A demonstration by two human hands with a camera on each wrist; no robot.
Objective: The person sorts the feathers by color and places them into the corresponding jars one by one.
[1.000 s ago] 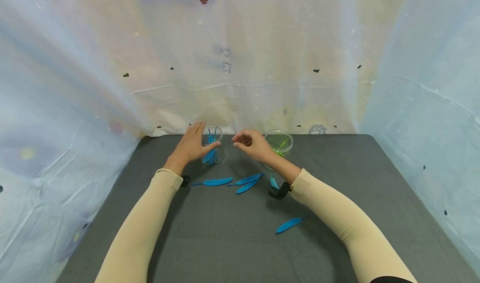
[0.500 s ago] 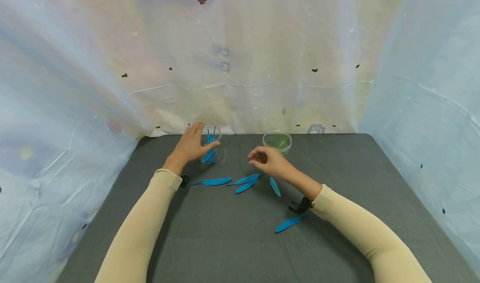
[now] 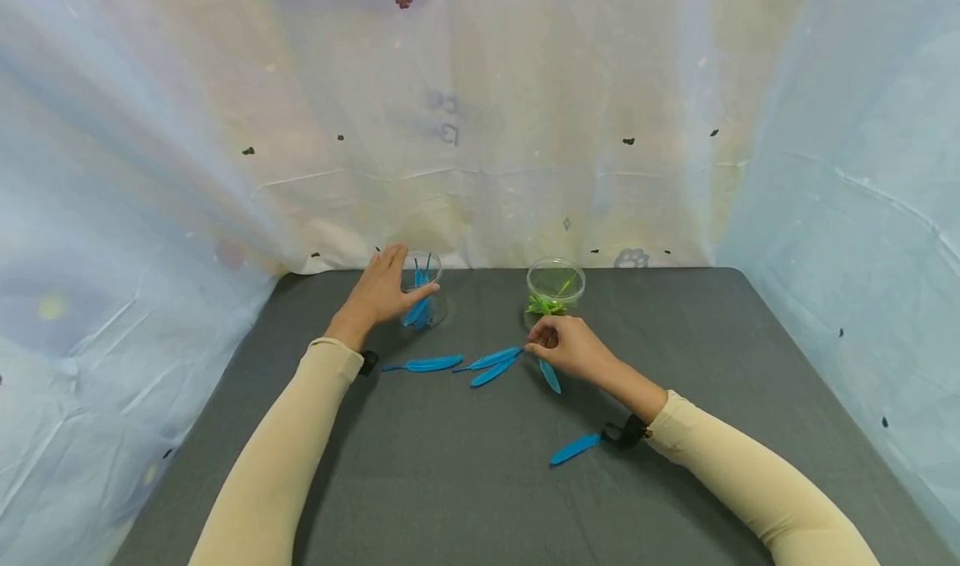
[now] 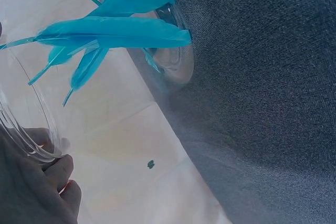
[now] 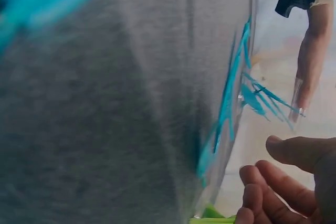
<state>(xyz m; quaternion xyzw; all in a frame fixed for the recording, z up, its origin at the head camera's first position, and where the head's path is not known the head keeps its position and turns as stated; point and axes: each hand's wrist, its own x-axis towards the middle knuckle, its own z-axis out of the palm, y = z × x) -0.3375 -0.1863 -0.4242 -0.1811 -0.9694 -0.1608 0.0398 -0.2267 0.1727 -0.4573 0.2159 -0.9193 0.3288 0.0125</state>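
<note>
In the head view my left hand (image 3: 377, 293) holds a clear plastic jar (image 3: 439, 309) with several blue feathers (image 3: 420, 303) standing in it. The left wrist view shows fingers (image 4: 62, 169) curled at the jar's rim and the feathers (image 4: 115, 32) leaning inside. My right hand (image 3: 576, 348) is low over the table, its fingertips close to the upper end of a lighter blue feather (image 3: 550, 377). In the right wrist view, thumb and fingers of the right hand (image 5: 283, 177) are apart with nothing between them. To its left lie two overlapping blue feathers (image 3: 493, 368).
A second clear container (image 3: 556, 298) with bright green pieces (image 3: 546, 306) stands behind my right hand. One blue feather (image 3: 433, 364) lies in front of the jar, another (image 3: 575, 449) nearer the front by my right wrist. A patterned curtain (image 3: 510, 132) hangs behind the grey table (image 3: 450, 483).
My right hand has moved from beside the jar, rightward and toward me, down to the lighter blue feather. The left hand has stayed on the jar.
</note>
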